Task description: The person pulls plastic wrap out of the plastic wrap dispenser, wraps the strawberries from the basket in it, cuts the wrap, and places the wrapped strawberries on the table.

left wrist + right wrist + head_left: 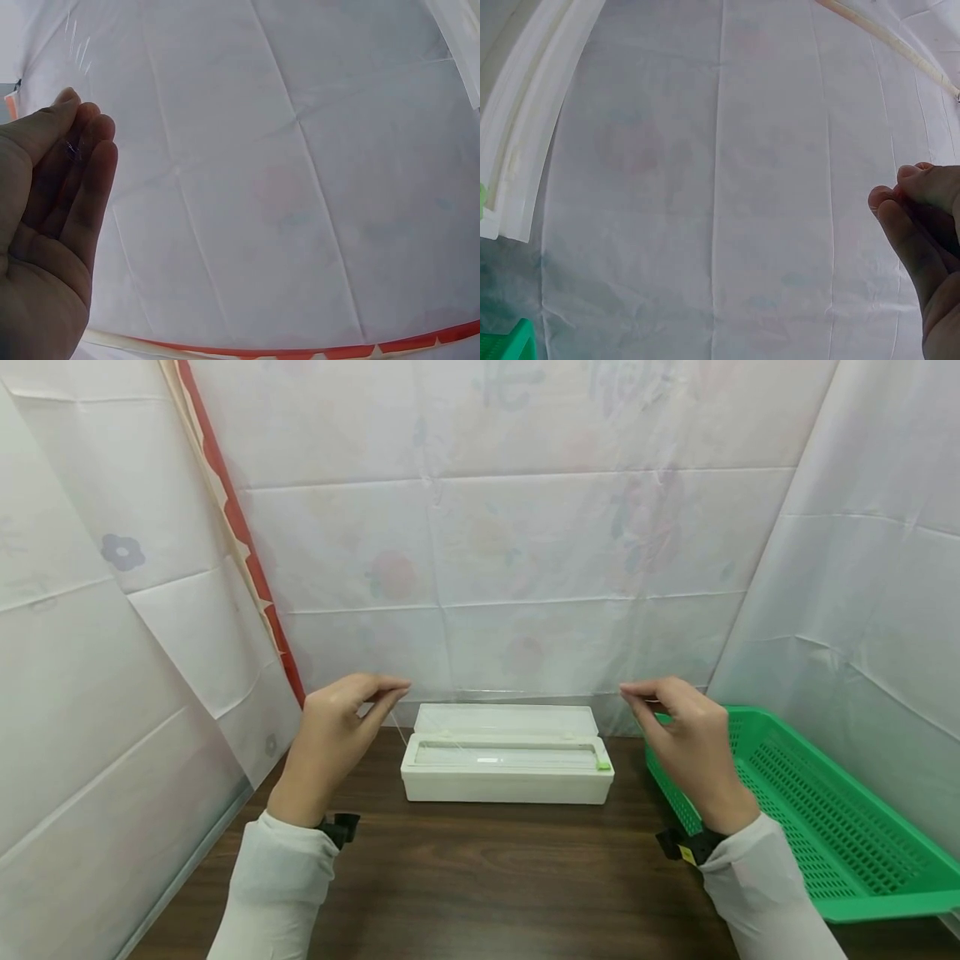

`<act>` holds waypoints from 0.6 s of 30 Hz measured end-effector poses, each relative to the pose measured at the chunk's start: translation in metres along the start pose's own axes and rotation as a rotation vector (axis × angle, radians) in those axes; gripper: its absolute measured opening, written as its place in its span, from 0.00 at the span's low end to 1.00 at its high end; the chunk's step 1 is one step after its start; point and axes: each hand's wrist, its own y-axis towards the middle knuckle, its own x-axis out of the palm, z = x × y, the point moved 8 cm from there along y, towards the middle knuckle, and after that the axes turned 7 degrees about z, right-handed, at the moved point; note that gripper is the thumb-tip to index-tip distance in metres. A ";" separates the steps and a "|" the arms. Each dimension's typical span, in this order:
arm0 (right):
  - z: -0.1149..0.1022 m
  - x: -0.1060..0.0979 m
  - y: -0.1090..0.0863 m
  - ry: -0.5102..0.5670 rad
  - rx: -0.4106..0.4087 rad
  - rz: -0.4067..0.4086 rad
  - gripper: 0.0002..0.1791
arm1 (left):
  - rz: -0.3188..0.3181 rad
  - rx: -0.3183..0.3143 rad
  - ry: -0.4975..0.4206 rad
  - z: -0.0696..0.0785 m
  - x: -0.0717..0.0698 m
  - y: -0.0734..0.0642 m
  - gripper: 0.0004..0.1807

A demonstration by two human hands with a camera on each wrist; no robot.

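A clear plastic film (pixel 399 727), seen only by its thin edge and a few glints, stretches between the two raised hands. The left hand (pixel 337 727) pinches one corner between thumb and fingertips; in the left wrist view, glints of film (pixel 79 52) show just past the fingers. The right hand (pixel 686 735) pinches the opposite side the same way. Behind and below the hands stands a white cling film dispenser (pixel 510 787), its translucent lid (pixel 506 720) raised. A green slide cutter (pixel 603 766) sits at its right end. Whether the film still joins the roll, I cannot tell.
A green plastic basket (pixel 847 810) stands on the right, close by the right forearm. The dark wooden table (pixel 480 877) is walled in by white printed sheets (pixel 525 543) at the back and both sides. A red-edged strip (pixel 240 535) hangs at left.
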 end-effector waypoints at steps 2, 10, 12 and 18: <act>-0.001 -0.001 0.000 -0.004 -0.003 0.000 0.10 | 0.003 0.006 -0.001 0.001 -0.001 0.000 0.08; -0.002 -0.005 0.000 -0.004 -0.011 0.014 0.10 | 0.009 0.033 -0.019 0.006 -0.005 0.000 0.08; -0.003 -0.006 0.000 -0.002 -0.012 0.014 0.10 | 0.014 0.035 -0.028 0.006 -0.005 0.000 0.08; -0.004 -0.008 0.000 0.004 -0.016 0.009 0.10 | 0.010 0.039 -0.030 0.008 -0.007 0.000 0.09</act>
